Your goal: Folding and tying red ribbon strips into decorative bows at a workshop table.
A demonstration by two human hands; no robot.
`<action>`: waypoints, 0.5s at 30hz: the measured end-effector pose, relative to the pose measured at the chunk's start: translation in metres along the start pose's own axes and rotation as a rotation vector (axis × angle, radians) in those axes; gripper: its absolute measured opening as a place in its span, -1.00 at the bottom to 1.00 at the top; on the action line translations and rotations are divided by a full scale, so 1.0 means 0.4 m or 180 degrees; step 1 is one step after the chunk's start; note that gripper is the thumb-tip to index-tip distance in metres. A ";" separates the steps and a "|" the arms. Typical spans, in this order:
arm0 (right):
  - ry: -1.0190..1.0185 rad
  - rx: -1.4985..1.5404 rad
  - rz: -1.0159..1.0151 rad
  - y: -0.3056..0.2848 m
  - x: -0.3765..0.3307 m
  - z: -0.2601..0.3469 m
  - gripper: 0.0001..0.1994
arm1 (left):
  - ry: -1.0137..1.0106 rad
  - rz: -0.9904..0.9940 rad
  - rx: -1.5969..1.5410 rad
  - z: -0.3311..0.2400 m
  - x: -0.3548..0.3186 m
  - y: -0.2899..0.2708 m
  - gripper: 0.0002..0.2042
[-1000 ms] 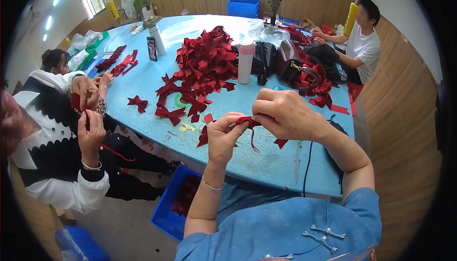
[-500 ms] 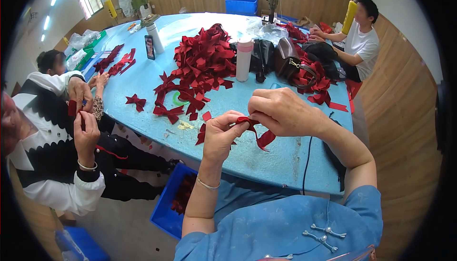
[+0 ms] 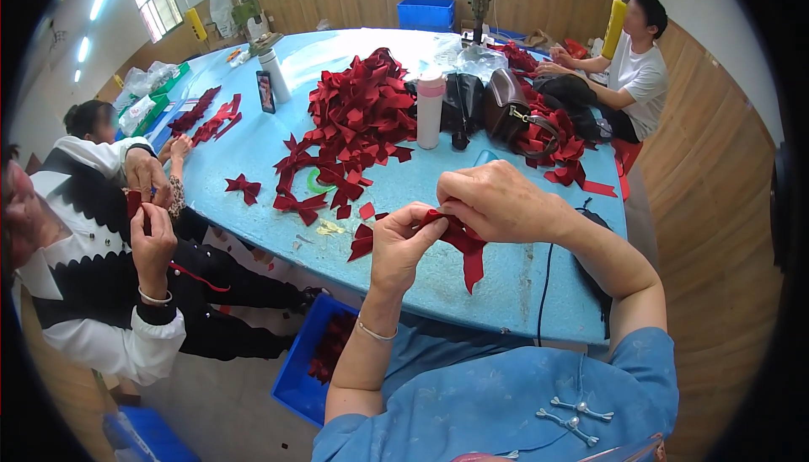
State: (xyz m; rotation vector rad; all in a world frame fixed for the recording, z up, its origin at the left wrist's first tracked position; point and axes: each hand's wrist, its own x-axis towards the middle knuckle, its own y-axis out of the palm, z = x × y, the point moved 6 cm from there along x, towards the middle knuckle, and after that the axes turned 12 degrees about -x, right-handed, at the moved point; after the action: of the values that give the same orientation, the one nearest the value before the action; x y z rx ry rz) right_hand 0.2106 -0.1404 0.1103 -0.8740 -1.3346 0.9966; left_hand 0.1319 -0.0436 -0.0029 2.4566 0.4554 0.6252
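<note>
Between my two hands, above the near edge of the table, is a dark red velvet ribbon point(image 3: 472, 261). My left hand point(image 3: 400, 243) pinches its folded left end between thumb and fingers. My right hand point(image 3: 493, 201) is closed on the ribbon close beside, its fingertips partly hidden behind the knuckles. One tail of the ribbon hangs down below my right hand. Just left of my left hand, a red bow point(image 3: 361, 243) lies on the blue table point(image 3: 455, 293). Farther off rises a big heap of red bows point(image 3: 362, 99).
A pink-topped bottle point(image 3: 430, 112), a brown bag point(image 3: 510, 108) and a propped phone point(image 3: 266, 91) stand on the table. At left a co-worker point(image 3: 93, 243) handles red ribbon; another person point(image 3: 632, 74) sits far right. A blue bin point(image 3: 286, 382) holding bows is on the floor.
The ribbon's loose tail, curled up before, now hangs straighter and lower. My hands stay close together in nearly the same place, still pinching the ribbon.
</note>
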 end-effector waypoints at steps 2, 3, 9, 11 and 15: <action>-0.0003 0.0287 0.0054 0.000 -0.003 -0.002 -0.92 | -0.0048 0.0046 -0.0058 0.005 -0.002 -0.001 -0.91; -0.0006 0.0433 0.0083 0.000 -0.004 -0.003 -0.95 | -0.0073 0.0067 -0.0087 0.005 -0.003 0.001 -0.92; 0.0119 0.0814 0.0452 -0.021 -0.006 -0.019 -0.85 | -0.0210 0.0138 -0.0097 0.000 0.000 0.002 -0.96; 0.0175 0.1090 0.0531 -0.019 -0.004 -0.022 -0.78 | -0.0265 0.0221 -0.0121 -0.001 0.000 0.003 -0.96; -0.0163 0.1522 0.0397 -0.001 -0.006 -0.045 -0.78 | -0.0332 0.0515 -0.0319 -0.013 0.000 0.013 -0.96</action>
State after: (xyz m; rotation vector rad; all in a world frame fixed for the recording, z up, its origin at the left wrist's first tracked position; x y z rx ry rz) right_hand 0.2286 -0.1418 0.1088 -0.5726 -1.0261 1.3717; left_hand 0.1303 -0.0456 0.0040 2.4320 0.1808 0.5673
